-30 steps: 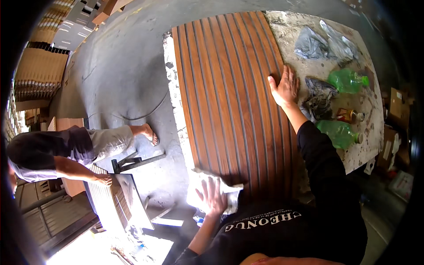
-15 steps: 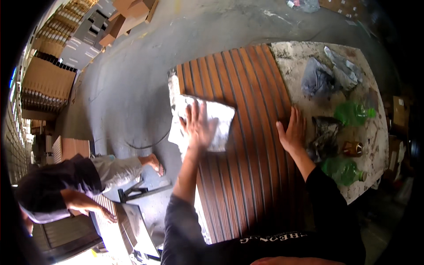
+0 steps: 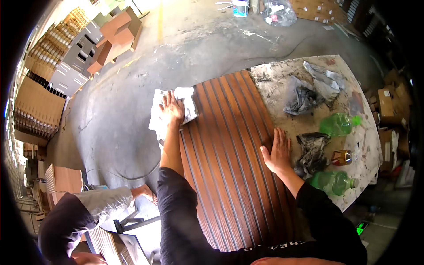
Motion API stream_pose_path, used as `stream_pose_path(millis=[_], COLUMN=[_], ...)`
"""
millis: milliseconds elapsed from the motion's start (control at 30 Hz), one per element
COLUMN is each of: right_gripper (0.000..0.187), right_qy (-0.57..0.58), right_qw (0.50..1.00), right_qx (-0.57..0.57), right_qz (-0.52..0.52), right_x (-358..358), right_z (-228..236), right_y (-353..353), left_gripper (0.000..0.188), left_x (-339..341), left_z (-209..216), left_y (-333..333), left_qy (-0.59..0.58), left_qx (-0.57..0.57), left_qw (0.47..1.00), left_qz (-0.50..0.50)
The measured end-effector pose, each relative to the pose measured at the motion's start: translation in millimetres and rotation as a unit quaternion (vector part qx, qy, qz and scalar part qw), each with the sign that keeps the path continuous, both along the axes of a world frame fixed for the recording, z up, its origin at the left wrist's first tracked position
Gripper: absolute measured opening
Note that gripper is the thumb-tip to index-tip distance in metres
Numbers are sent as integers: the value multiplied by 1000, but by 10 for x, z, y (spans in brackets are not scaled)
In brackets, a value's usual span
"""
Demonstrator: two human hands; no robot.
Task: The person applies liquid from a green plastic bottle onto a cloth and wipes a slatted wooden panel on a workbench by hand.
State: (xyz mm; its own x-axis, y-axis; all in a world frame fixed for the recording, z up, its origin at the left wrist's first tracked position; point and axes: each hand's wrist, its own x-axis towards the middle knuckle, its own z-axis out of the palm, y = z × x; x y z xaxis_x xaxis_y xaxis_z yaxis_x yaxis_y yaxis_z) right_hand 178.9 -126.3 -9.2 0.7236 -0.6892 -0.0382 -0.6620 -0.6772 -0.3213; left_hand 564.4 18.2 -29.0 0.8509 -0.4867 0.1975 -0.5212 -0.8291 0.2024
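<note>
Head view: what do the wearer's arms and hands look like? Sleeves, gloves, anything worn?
Both hands bare: no gloves, and no rings or watch visible. Left hand and right hand each come out of a long black sleeve. The left sleeve stops short of the elbow, leaving the forearm bare; the right sleeve ends partway up the forearm.

A ribbed wooden panel (image 3: 229, 154) shows a dark brown, slightly glossy stained grain; a soft white cloth (image 3: 187, 101) lies crumpled on its far corner; the counter (image 3: 282, 79) beside it is rough, paint-spattered board; two green bottles (image 3: 338, 123) are translucent plastic; the floor (image 3: 132, 110) is matt grey concrete.
</note>
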Motion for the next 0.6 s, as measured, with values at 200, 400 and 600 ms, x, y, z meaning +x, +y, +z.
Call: stream_pose_path(millis=[200, 400, 600], right_gripper=[77, 67, 64], right_qy=[-60, -287, -260], right_qw=[998, 955, 954], right_qx=[-18, 33, 45], right_qz=[14, 64, 145], right_x=[-60, -238, -1221], right_z=[-188, -117, -159], right_y=[3, 120, 719], left_gripper=[64, 65, 63], left_x=[-1340, -3529, -5349], left_z=[-101, 70, 237], left_y=[730, 1849, 2827], left_qy=[35, 85, 123], left_qx=[-1, -57, -50], left_qw=[999, 994, 991], left_qz=[-5, -26, 1])
